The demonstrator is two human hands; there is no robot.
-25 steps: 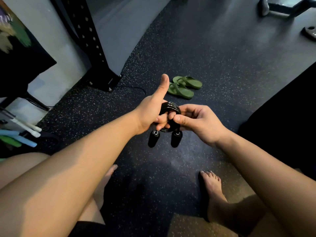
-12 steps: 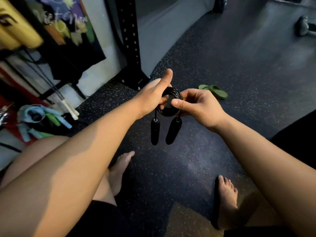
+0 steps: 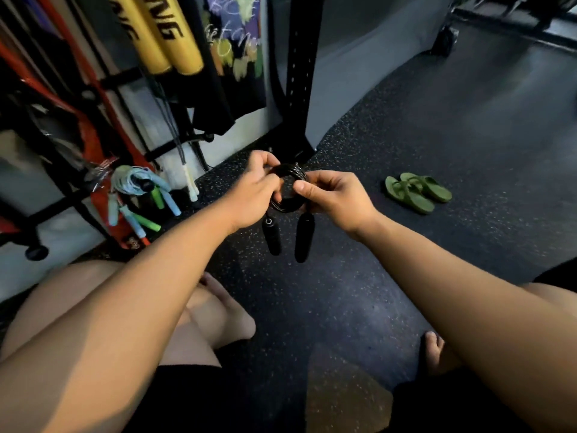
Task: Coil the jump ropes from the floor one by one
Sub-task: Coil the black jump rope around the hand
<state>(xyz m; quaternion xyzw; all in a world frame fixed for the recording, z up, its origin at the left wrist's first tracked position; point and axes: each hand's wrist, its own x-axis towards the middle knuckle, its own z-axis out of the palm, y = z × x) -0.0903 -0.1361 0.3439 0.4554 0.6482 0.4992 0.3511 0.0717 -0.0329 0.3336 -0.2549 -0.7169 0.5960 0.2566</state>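
The black rope (image 3: 289,172) is sitting wound in a tight coil, held in the air between both hands, with its two handles (image 3: 271,235) dangling below. The left hand (image 3: 249,195) is curling round the coil's left side. The right hand (image 3: 337,198) is pinching its right side between thumb and fingers. If either grip slackens, the springy loops could burst apart, and the swinging handles might tug them open. A black post (image 3: 296,73) is standing behind. Other ropes (image 3: 140,195) are bunched at the left. Sandals (image 3: 416,192) are lying on the floor (image 3: 406,292), well clear, obstructing nothing.

Gym: rubber floor (image 3: 437,126), punch pads (image 3: 175,35)
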